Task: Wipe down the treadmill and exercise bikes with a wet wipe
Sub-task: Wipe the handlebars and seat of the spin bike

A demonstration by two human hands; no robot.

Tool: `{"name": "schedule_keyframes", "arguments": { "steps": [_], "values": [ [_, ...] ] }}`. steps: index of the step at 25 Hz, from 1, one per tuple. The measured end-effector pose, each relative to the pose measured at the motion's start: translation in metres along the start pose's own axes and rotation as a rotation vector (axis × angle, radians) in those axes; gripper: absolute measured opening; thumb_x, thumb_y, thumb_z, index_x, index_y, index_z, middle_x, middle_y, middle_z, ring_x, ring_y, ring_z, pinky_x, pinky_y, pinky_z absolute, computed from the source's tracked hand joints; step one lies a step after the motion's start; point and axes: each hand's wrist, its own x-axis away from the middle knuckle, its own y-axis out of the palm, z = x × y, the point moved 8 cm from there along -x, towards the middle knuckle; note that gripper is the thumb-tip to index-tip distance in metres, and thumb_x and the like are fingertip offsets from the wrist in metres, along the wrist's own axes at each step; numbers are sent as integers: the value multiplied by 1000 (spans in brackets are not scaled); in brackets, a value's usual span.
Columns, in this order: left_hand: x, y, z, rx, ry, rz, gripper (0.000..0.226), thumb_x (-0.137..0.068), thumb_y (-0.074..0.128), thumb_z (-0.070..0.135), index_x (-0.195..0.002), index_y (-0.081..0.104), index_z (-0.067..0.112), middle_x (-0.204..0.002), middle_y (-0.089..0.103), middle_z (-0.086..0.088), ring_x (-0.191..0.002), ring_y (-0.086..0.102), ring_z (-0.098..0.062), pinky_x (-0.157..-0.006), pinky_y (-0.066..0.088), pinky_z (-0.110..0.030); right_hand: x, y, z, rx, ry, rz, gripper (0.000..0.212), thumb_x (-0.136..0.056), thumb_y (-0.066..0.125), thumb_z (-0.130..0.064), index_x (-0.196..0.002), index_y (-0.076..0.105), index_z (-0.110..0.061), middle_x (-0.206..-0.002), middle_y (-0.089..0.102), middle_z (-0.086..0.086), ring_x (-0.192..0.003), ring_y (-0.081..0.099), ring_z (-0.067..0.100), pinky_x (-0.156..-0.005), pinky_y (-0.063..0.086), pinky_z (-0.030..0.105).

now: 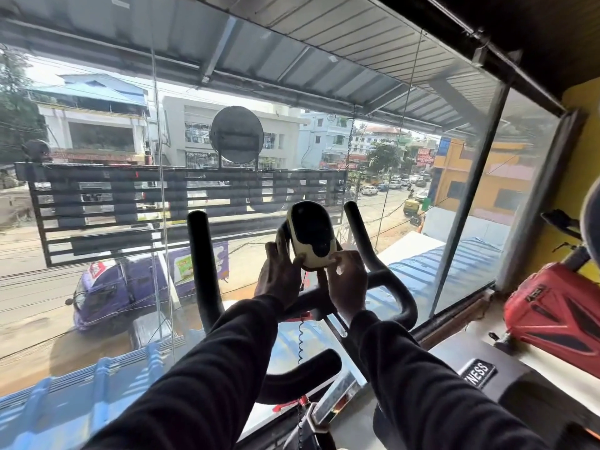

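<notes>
Left hand (278, 277) grips the left edge of the bike's display (312, 235). Right hand (346, 280) pinches a wet wipe (331, 259) against its lower right edge. Handlebars (394, 287) flank both sides; window glass (97, 287) stands just beyond.

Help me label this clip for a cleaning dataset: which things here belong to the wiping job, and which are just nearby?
In the job:
- bike console, held by the left hand
- wet wipe, pinched by the right hand
- handlebars

Just nearby:
- red machine cover
- window glass
</notes>
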Motion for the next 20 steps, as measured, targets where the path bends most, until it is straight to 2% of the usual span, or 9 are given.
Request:
{"name": "schedule_keyframes", "arguments": {
  "steps": [2,5,6,8,10,13,16,17,20],
  "values": [
    [1,-3,4,40,1,1,68,-101,45,33,-155,4,31,-126,34,-8,-89,53,-29,-76,43,-35,-15,1,10,-54,137,74,13,-92,56,-5,-96,69,-5,-95,65,9,-92,62,25,-84,52,41],
    [1,-3,4,33,14,15,70,-101,45,35,-156,2,31,-137,34,-11,-105,51,-29,-84,45,-37,-35,23,4,-99,294,-38,19,-95,52,-4,-104,69,-1,-104,64,12,-101,60,31,-86,43,26],
    [0,-2,3,34,13,-1,69,-100,45,35,-156,3,31,-137,33,-9,-104,51,-28,-83,44,-36,-37,27,1,-83,291,-65,21,-96,50,-5,-105,68,-1,-106,63,13,-103,59,31,-86,39,23],
    [0,1,2,40,13,-22,68,-100,44,35,-156,5,29,-136,33,-8,-103,51,-27,-82,43,-34,-32,24,-19,-37,70,-82,29,-95,46,-12,-113,67,-3,-111,62,9,-108,53,26,-91,37,20],
    [-2,3,2,31,20,-29,68,-100,41,40,-157,8,24,-145,31,-12,-114,51,-29,-87,40,-33,-31,23,-33,-33,-97,-99,34,-93,44,-16,-114,68,-5,-111,63,6,-109,51,23,-95,40,22],
    [1,0,2,45,-33,-22,70,-100,43,39,-157,2,31,-134,35,-13,-102,57,-37,-78,37,-32,-40,24,-40,-20,-32,-95,33,-89,44,-14,-108,69,-6,-101,64,6,-102,54,29,-89,45,30],
    [3,-7,7,68,-49,-16,72,-101,46,34,-156,1,35,-130,36,-12,-100,60,-40,-77,39,-34,-34,26,-45,-22,-237,-137,35,-94,43,-17,-118,66,-5,-112,63,7,-110,50,24,-98,40,24],
    [4,-6,8,59,-39,-12,72,-100,47,32,-156,2,34,-128,37,-11,-99,60,-40,-76,39,-34,-36,24,-36,-25,-197,-133,34,-94,44,-15,-118,66,-5,-114,62,8,-111,50,24,-100,39,23],
    [5,-7,8,58,-47,-12,71,-100,47,32,-156,2,35,-127,37,-12,-99,60,-40,-75,38,-34,-36,28,-26,12,26,-93,31,-87,46,-7,-111,65,-6,-114,58,11,-110,49,28,-98,45,42]
  ]
}}
